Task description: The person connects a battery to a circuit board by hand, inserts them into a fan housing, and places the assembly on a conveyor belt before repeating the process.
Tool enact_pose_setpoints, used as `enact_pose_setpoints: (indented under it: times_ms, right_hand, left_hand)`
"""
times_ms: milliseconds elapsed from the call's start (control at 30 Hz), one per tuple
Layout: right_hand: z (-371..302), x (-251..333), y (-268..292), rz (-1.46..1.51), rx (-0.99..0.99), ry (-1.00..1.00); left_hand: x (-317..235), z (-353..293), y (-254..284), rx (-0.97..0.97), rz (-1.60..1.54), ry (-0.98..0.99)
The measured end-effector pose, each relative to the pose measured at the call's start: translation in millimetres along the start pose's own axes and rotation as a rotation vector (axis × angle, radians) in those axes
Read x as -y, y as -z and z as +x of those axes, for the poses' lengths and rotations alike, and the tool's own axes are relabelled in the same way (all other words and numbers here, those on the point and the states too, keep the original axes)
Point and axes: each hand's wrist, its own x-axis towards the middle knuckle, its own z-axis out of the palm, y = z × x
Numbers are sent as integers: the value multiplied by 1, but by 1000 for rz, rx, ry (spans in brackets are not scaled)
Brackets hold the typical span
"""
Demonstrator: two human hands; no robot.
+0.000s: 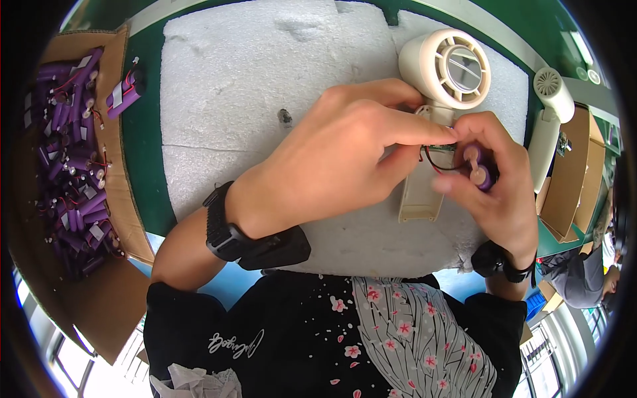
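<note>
A cream handheld fan (415, 63) lies on a white foam pad (232, 73), its round head at the far end. Its handle (419, 199) is uncovered and shows a hollow inside. My left hand (332, 152) reaches across to the handle, thumb and forefinger closed at its upper part by a small green board. Whatever sits between those fingertips is hidden. On the handle's right side, my right hand (507, 179) is curled round a purple battery pack (479, 174). Dark and red wires (434, 162) run from near the left fingertips toward the pack.
At the left stands a cardboard box (126, 179) full of purple battery packs (79, 159). One loose battery pack (125, 95) lies beside it on the green table (147, 126). Another cream fan (547, 126) and a cardboard box (577, 179) are at the right, with a person (578, 278) beyond.
</note>
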Motion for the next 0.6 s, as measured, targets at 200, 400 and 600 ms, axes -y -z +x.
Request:
enact_pose_setpoints:
  times_ms: [200, 400, 600]
  right_hand:
    - [-7, 1, 4, 414, 28, -86]
    - [-2, 9, 13, 559, 46, -241]
    - [-1, 7, 11, -73, -197, -76]
  left_hand:
    - [-2, 0, 4, 25, -153, 61]
    - [4, 1, 11, -29, -161, 121]
    - [1, 0, 6, -72, -152, 182]
